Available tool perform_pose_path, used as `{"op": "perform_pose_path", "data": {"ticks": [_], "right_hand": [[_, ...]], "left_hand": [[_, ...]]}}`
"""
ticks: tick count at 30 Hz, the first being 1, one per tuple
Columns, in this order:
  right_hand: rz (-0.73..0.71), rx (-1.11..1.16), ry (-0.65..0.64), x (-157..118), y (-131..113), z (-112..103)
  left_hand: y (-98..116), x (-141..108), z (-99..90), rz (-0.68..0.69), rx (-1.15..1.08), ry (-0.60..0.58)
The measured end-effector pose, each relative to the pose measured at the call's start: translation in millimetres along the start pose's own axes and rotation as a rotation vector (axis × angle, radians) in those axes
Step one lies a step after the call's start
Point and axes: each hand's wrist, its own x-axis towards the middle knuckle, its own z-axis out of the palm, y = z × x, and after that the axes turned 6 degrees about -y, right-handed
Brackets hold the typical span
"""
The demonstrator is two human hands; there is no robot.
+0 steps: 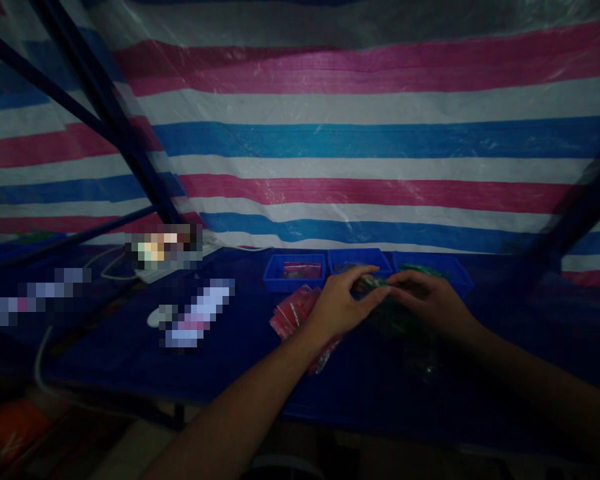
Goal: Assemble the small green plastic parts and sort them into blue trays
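Observation:
Above the blue table, my left hand (341, 303) curls with thumb and fingers around a small greenish thing (376, 284), too dark to name. Right beside it, my right hand (433, 300) has its fingers bent and drawn together at the same spot; what lies in them is hidden. A fanned pile of small red zip bags (293, 315) rests left of my left hand and continues below its wrist. Dark green, shiny pieces (405, 327) lie under my right hand, hard to make out in the dim light.
Along the back edge stand three blue trays: the left tray (270, 280) holds a red zip bag, the middle tray (360, 255) is partly hidden, the right tray (463, 283) holds green things. Leftward are a round white object (157, 316), a white cable (40, 353) and blurred-out items.

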Motion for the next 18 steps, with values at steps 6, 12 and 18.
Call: {"op": "perform_pose_path", "data": {"ticks": [6,12,18], "right_hand": [[0.114,0.193,0.023,3.1,-1.4,0.3],[0.130,0.297,0.004,1.4,-0.2,-1.6],[0.191,0.401,0.028,2.8,-3.2,1.4]], "left_hand": [[-5.0,2.3,1.5,-0.018,-0.018,-0.029],[0.0,1.1,-2.0,-0.025,-0.006,-0.012],[-3.0,0.7,-1.7,-0.040,-0.025,-0.014]]}}
